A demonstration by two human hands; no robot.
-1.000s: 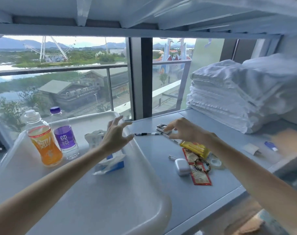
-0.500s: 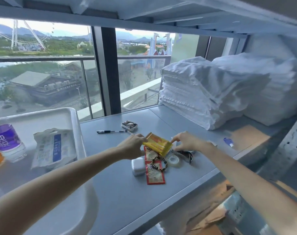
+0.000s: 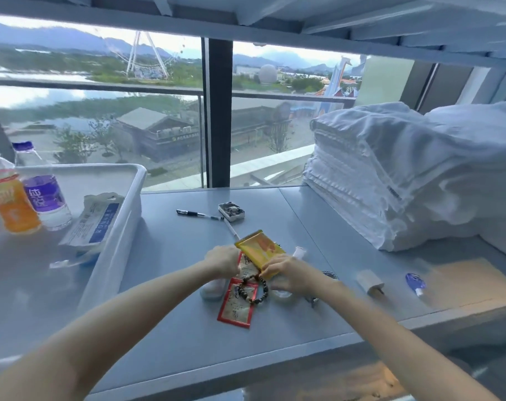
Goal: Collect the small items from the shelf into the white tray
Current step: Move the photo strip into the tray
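On the grey shelf (image 3: 188, 328) both hands hold a yellow packet (image 3: 259, 246), tilted above the other items. My left hand (image 3: 223, 261) grips its left edge and my right hand (image 3: 286, 272) pinches its lower right end. Beneath them lie a red card (image 3: 236, 309), a bead bracelet (image 3: 253, 289) and a small white case (image 3: 214, 287), partly hidden. Farther back are a black pen (image 3: 198, 214) and a small silver tin (image 3: 231, 211). The white tray (image 3: 121, 227) stands at the left.
The tray holds an orange drink bottle (image 3: 10, 201), a purple-labelled water bottle (image 3: 43, 195) and a wipes pack (image 3: 97, 219). Folded white towels (image 3: 405, 172) fill the shelf's right back. A white plug (image 3: 370, 280) and a small blue bottle (image 3: 415, 282) lie at the right. An upper shelf runs close overhead.
My left hand left the tray and came to the yellow packet. My right hand moved from the silver tin to the packet's lower end. The packet is lifted and tilted; the view swung back left.
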